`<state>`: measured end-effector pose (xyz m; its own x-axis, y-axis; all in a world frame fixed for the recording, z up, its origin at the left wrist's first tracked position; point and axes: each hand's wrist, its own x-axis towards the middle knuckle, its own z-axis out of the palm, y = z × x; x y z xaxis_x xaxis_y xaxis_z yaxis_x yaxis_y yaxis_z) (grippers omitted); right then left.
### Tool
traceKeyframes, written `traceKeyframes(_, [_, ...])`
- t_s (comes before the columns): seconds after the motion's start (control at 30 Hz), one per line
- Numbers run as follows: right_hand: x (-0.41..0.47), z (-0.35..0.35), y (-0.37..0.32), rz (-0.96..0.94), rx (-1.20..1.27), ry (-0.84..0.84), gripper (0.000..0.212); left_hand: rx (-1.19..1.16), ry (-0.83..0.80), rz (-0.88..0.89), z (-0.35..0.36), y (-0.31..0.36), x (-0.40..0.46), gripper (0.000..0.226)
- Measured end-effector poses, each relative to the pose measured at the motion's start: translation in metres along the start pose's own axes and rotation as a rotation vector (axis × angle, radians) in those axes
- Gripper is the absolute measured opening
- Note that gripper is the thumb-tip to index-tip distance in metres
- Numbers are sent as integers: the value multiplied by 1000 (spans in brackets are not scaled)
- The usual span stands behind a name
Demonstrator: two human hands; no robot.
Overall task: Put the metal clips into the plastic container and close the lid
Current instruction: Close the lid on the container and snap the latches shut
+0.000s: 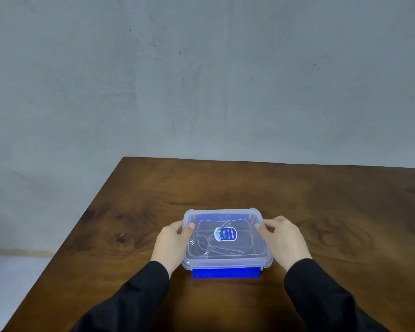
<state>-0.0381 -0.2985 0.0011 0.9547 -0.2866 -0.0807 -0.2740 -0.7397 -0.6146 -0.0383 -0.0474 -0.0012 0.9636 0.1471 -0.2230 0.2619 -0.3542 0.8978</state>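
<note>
A clear plastic container [264, 258] sits on the wooden table, with its clear lid [225, 215] lying on top. A small oval sticker [225, 234] marks the lid's middle. Metal clips [201, 244] show through the lid, inside the container. A blue latch flap [226, 273] sticks out flat at the near side, and another blue flap shows at the far side. My left hand [170, 243] grips the left edge with its thumb on the lid. My right hand [284, 238] grips the right edge the same way.
The brown wooden table [333, 212] runs right and toward me; its left edge slants away at the left, and its far edge meets a grey wall [201, 80]. Black sleeves cover both forearms.
</note>
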Motion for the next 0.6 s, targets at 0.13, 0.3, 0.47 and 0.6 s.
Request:
traceKeyframes(0.13, [4, 3, 5, 5, -4, -23, 27, 11, -91, 1, -1, 0, 5, 19])
traceKeyframes(0.3, [5, 7, 5, 15, -33, -13, 20, 31, -143, 15, -3, -1, 10, 27])
traceKeyframes(0.47, [8, 10, 6, 23, -35, -40, 27, 111, -133, 9, 1, 2, 21, 30])
traceKeyframes(0.6, [12, 12, 6, 43, -15, -103, 25, 72, -127, -45, 3, 3, 24, 23])
